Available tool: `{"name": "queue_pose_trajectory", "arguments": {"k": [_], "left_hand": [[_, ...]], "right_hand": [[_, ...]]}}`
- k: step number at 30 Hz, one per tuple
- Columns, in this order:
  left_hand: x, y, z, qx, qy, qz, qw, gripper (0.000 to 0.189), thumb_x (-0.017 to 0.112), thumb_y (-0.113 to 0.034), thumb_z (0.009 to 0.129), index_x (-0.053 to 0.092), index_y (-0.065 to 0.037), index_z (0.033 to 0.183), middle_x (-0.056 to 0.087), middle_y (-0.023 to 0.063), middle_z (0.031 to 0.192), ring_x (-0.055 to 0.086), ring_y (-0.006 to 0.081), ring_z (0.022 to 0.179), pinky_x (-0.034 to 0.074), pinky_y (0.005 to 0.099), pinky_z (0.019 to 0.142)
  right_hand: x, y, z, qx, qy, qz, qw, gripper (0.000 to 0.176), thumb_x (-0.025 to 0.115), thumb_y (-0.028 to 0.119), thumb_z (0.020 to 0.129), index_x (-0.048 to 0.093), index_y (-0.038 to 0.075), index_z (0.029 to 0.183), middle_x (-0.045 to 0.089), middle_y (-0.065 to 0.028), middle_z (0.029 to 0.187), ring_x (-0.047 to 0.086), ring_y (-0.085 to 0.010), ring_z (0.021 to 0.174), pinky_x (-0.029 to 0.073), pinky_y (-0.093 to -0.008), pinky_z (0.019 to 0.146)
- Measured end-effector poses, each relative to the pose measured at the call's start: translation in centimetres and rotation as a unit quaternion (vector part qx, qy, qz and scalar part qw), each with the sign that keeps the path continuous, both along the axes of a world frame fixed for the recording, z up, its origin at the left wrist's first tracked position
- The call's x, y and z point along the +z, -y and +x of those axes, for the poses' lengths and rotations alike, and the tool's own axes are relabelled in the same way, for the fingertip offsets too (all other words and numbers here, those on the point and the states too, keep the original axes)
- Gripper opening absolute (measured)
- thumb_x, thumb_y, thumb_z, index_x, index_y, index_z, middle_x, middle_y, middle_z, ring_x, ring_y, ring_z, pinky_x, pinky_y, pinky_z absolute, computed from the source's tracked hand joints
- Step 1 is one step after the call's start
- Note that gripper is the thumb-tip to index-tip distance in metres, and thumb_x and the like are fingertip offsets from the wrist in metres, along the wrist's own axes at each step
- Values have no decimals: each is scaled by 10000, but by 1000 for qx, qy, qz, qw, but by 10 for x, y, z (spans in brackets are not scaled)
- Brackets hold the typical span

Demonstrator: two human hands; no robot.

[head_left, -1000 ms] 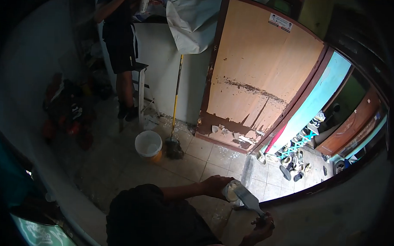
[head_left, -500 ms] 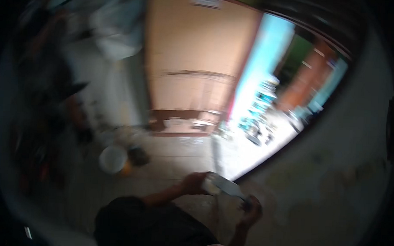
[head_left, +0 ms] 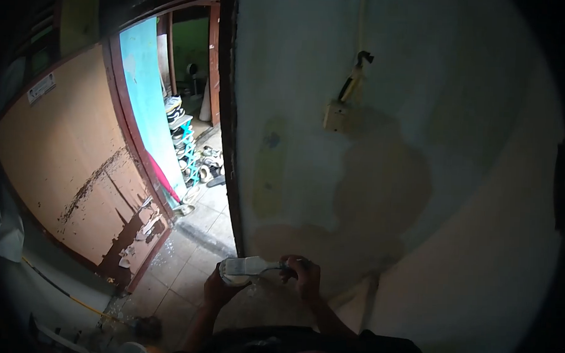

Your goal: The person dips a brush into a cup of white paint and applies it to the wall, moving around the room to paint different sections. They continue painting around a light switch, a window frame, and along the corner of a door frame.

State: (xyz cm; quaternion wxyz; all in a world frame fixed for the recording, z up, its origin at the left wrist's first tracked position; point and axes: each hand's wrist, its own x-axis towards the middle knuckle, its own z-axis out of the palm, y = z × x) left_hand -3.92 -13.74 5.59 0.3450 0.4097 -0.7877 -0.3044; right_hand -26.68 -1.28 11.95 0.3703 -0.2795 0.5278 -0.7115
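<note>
In front of my body, my right hand point(head_left: 306, 279) is closed around the dark handle of a putty knife point(head_left: 252, 266). The knife's broad pale blade points left and narrows toward the handle. My left hand point(head_left: 219, 290) wraps around a white rounded thing point(head_left: 234, 279) under the blade's wide end. It looks like a small container or a second pale-coated tool; too dark to say which. The blade lies over it, apparently touching. Behind both hands rises a wall with a large damp-looking brown patch point(head_left: 385, 186).
A peeling door point(head_left: 71, 163) stands open at left, beside a doorway. Beyond it, shoes fill a turquoise rack point(head_left: 187, 142). A switch box point(head_left: 335, 116) is on the wall. White flakes dot the tiled floor point(head_left: 183, 260); a yellow-black stick point(head_left: 73, 298) leans at lower left.
My view has swung right, from the door and bucket to the patched wall. Both hands still hold the same things, and the knife is now nearly level.
</note>
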Motion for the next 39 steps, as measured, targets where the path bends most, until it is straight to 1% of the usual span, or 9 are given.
{"name": "queue_pose_trajectory", "arguments": {"k": [5, 7, 10, 13, 19, 25, 33, 36, 39], "left_hand": [[5, 2, -18, -35, -22, -17, 999, 888, 1016, -462, 665, 593, -56, 1333, 757, 172, 1180, 747, 365, 1103, 618, 480, 897], [20, 4, -23, -40, -31, 32, 998, 868, 1022, -412, 676, 599, -53, 1343, 746, 161, 1233, 735, 335, 1159, 599, 458, 964], [11, 13, -27, -48, -33, 5, 998, 849, 1012, -451, 663, 605, -81, 1310, 754, 167, 1183, 738, 394, 1103, 613, 499, 891], [10, 17, -25, -69, -24, -18, 997, 812, 1003, -436, 666, 615, -92, 1290, 752, 165, 1164, 733, 407, 1089, 608, 508, 883], [1, 26, -14, -89, 15, -31, 995, 767, 982, -435, 676, 622, -99, 1266, 748, 167, 1159, 729, 408, 1079, 597, 516, 901], [-1, 38, 8, -76, 7, -49, 996, 742, 960, -427, 697, 621, -105, 1274, 748, 159, 1170, 724, 397, 1093, 592, 513, 908], [-42, 57, 42, -43, 22, -109, 993, 660, 867, -390, 788, 636, -98, 1334, 726, 150, 1228, 706, 359, 1139, 580, 483, 953], [-13, 59, 52, -20, 22, -63, 998, 650, 882, -359, 772, 658, -105, 1327, 733, 142, 1230, 714, 352, 1122, 582, 476, 952], [2, 68, 71, -12, 3, -111, 994, 659, 894, -337, 747, 650, -105, 1314, 733, 127, 1222, 712, 350, 1124, 578, 471, 954]], "right_hand": [[11, -16, -7, -31, -2, -3, 1000, 315, 623, 184, 1063, 727, -98, 1159, 743, -153, 893, 743, -227, 704, 624, -359, 624], [15, -19, -8, -42, -5, 1, 999, 313, 623, 180, 1062, 727, -100, 1155, 741, -154, 888, 742, -230, 696, 626, -361, 625], [18, -22, -8, -59, 4, -10, 998, 315, 625, 181, 1062, 727, -105, 1146, 742, -156, 891, 751, -238, 709, 634, -369, 622], [18, -22, -6, -71, -8, -19, 997, 323, 638, 210, 1065, 736, -84, 1157, 760, -158, 854, 740, -213, 700, 624, -353, 647], [13, -20, 3, -67, -14, 6, 998, 309, 640, 185, 1050, 735, -103, 1106, 744, -160, 869, 746, -238, 675, 631, -370, 595], [7, -12, 10, -51, -27, 24, 998, 281, 662, 176, 1032, 747, -89, 1072, 741, -143, 805, 724, -206, 649, 609, -340, 588], [26, 7, 25, -37, -202, 59, 977, 253, 675, 193, 1046, 758, -17, 932, 704, -46, 717, 654, -116, 626, 546, -305, 599], [31, 22, 26, -18, -247, 38, 968, 247, 679, 198, 1049, 760, -14, 951, 706, -43, 717, 658, -112, 627, 543, -297, 604], [48, 32, 51, -27, -217, 73, 973, 247, 662, 184, 1047, 758, -41, 1005, 727, -91, 741, 676, -143, 609, 556, -311, 598]]}}
